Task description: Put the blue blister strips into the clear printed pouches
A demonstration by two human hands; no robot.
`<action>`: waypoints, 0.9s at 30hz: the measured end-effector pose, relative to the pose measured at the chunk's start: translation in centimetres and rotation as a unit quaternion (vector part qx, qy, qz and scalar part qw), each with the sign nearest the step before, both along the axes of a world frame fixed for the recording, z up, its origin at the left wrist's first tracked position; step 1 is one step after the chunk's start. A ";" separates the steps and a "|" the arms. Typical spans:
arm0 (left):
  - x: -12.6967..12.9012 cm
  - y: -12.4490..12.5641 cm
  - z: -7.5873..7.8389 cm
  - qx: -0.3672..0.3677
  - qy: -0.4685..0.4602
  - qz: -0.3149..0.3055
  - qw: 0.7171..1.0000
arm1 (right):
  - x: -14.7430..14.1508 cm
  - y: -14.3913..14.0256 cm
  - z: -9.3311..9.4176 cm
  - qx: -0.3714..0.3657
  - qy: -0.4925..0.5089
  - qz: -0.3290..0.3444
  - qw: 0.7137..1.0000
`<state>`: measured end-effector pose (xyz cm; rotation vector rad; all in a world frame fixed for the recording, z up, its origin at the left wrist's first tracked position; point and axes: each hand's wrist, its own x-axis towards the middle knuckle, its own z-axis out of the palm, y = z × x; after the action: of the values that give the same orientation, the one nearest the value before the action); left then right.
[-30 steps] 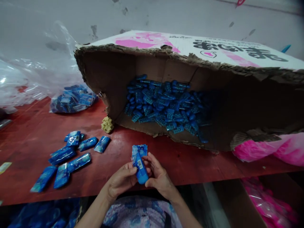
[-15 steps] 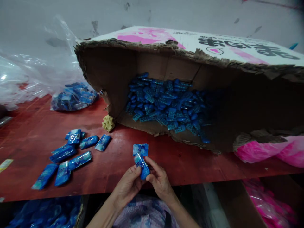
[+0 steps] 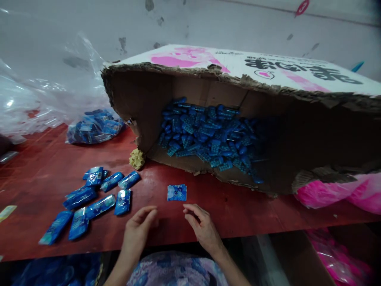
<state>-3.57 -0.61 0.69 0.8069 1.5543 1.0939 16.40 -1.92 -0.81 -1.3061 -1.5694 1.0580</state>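
- Left hand [image 3: 137, 231] empty, fingers loosely curled and spread, resting low over the near edge of the red table [image 3: 238, 210], nearest to the lowest packet of the loose pile
- Right hand [image 3: 201, 227] also empty, fingers slack and half open, fingertips pointing toward the small blue sachet [image 3: 176, 192] but not touching it
- Small blue sachet lying flat on the red table, between and just beyond the two hands, near the torn front edge of the cardboard box [image 3: 297, 131]
- Loose pile of blue wrapped packets [image 3: 94, 198] scattered on the table to the left of the left hand, about a dozen, some overlapping
- Cardboard box lying on its side with its open face toward the camera, pink and black print on the upper panel, rim ragged
- Heap of blue studded pieces [image 3: 208, 137] inside the box, banked against its rear wall
- Crumpled yellowish lump [image 3: 137, 159] on the table just beside the box's left front corner
- Clear plastic bag [image 3: 95, 126] stuffed with blue packets, farther back on the left, beside more crumpled clear film
- Pink plastic [image 3: 336, 192] bulging out from under the box's right end
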 end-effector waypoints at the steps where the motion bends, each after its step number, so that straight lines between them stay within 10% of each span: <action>1: 0.9 0.6 -0.4 0.074 0.113 -0.051 0.990 | 0.0 0.0 0.1 -0.001 -0.004 -0.001 1.000; 7: 3.9 5.6 -2.2 0.185 0.496 -0.214 0.821 | 0.2 -0.4 1.0 -0.024 -0.021 -0.006 0.999; 20: 5.0 5.2 -2.4 0.170 0.626 -0.236 0.724 | 0.4 0.6 0.7 -0.024 -0.035 -0.001 0.999; 27: 4.7 5.0 -3.7 0.207 0.605 -0.227 0.735 | 0.3 0.3 0.6 0.000 -0.040 -0.014 0.999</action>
<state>1.13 4.39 -3.05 2.4033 1.9065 0.4598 16.71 -1.62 -0.25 -1.3809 -1.6050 0.9999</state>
